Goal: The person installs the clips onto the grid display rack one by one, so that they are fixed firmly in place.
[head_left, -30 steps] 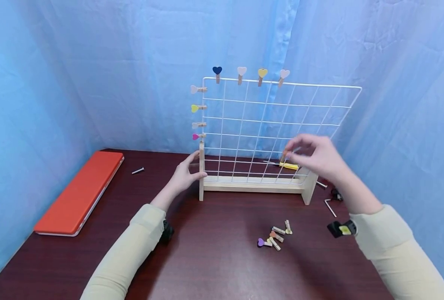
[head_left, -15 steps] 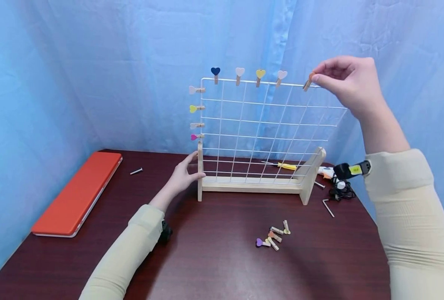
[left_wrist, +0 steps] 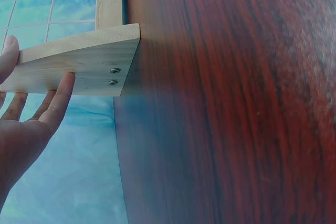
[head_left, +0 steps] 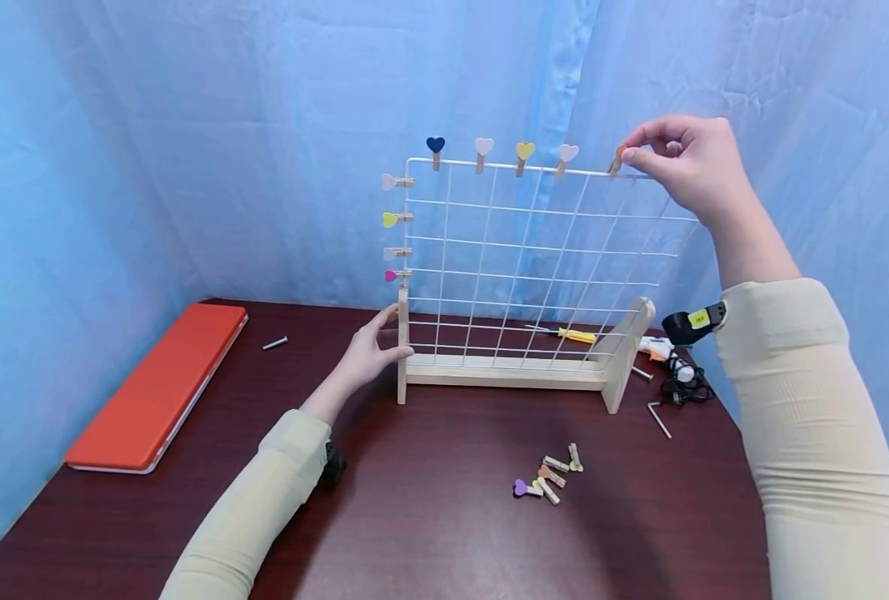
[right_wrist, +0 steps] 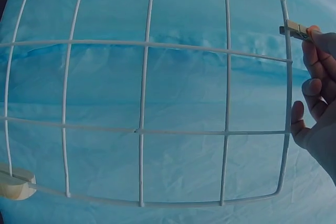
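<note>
My right hand [head_left: 687,162] pinches a small wooden clothespin [right_wrist: 296,29] by its orange end, between thumb and forefinger. The clothespin's jaws straddle the top wire of the white wire grid [head_left: 541,208]. Left of it along that wire sit heart clothespins in dark blue, white and yellow. More, among them a pink heart clothespin [head_left: 392,276], line the grid's left side wire. My left hand [head_left: 365,354] holds the left upright of the wooden stand [head_left: 504,375], thumb over its front edge and fingers against the outer face. Two bolt heads [left_wrist: 114,71] show on that face.
Several loose clothespins [head_left: 552,477] lie in front of the stand. A yellow-handled screwdriver [head_left: 577,336] lies behind the grid. To the right are a hex key [head_left: 660,421], a bolt [head_left: 642,373] and black cables [head_left: 687,387]. An orange case [head_left: 159,387] lies left, with another bolt [head_left: 275,342] nearby.
My right hand has risen from low in front of the grid to its top wire, bringing the orange clothespin, which now sits on that wire. The left hand keeps its place on the stand.
</note>
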### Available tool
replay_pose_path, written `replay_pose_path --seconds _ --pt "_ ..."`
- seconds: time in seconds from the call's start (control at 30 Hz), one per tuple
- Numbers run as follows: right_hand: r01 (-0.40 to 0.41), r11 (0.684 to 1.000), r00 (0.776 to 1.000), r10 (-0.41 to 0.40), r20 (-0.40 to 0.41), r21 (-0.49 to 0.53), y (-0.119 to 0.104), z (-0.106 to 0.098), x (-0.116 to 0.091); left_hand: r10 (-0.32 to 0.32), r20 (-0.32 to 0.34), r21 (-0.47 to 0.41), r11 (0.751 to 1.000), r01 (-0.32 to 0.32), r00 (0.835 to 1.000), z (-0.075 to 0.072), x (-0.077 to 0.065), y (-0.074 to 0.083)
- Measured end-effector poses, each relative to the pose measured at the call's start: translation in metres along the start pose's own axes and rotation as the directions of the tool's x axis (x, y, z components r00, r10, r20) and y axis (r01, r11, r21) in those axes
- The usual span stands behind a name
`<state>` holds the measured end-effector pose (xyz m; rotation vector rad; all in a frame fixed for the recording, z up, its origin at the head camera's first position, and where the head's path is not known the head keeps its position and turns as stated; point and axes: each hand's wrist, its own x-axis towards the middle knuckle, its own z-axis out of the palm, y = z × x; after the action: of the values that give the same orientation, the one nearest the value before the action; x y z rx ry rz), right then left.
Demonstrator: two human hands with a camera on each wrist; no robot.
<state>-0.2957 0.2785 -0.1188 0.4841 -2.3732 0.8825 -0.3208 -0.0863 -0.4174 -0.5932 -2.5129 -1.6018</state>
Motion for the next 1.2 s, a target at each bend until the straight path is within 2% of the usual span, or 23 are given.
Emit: replay_pose_path --seconds 0.3,0.4,0.5,0.57,0.67,0.77,0.87,0.93,1.03,1.13,1.2 --pt "-0.003 1.000 1.000 0.003 0.014 -0.007 0.006 0.001 -0.001 -0.003 -0.002 -0.006 1.000 0.003 1.000 0.001 0.000 0.000" --pt "0.007 1.000 1.000 -0.007 -0.024 -0.021 0.006 -0.001 -0.007 0.001 -0.006 -0.007 1.000 -0.002 1.000 0.001 0.001 0.000" --pt "0.085 0.996 0.991 -0.088 -0.097 -0.036 0.007 0.001 -0.019 0.005 -0.006 -0.006 1.000 -0.005 1.000 0.002 0.001 0.000" --pt "0.180 0.982 0.972 -0.185 -0.143 -0.053 0.008 0.005 -0.029 0.010 -0.007 -0.004 1.000 -0.010 1.000 0.002 0.001 0.000" --pt "0.306 0.949 0.930 -0.315 -0.188 -0.073 0.012 0.014 -0.049 0.004 -0.010 -0.001 1.000 -0.004 1.000 0.002 0.000 -0.001" --pt "0.364 0.928 0.902 -0.372 -0.220 -0.077 0.020 0.022 -0.073 -0.007 -0.009 0.001 1.000 0.007 1.000 0.004 0.000 -0.002" --pt "0.399 0.916 0.890 -0.394 -0.230 -0.025 0.033 0.030 -0.098 -0.004 -0.006 0.005 1.000 0.004 1.000 0.005 0.000 -0.002" --pt "0.441 0.897 0.882 -0.428 -0.197 0.024 0.042 0.037 -0.115 -0.002 -0.007 0.004 1.000 0.002 1.000 0.005 0.000 -0.002" --pt "0.475 0.874 0.880 -0.469 -0.078 0.101 0.053 0.050 -0.142 0.006 -0.009 0.001 1.000 -0.006 1.000 0.003 0.000 -0.001" --pt "0.459 0.876 0.877 -0.474 0.077 0.150 0.066 0.066 -0.172 0.010 -0.011 0.003 1.000 -0.009 1.000 0.002 0.001 -0.001" --pt "0.421 0.892 0.879 -0.446 0.170 0.163 0.078 0.077 -0.192 0.017 -0.006 0.010 1.000 -0.017 1.000 0.003 0.001 -0.001"
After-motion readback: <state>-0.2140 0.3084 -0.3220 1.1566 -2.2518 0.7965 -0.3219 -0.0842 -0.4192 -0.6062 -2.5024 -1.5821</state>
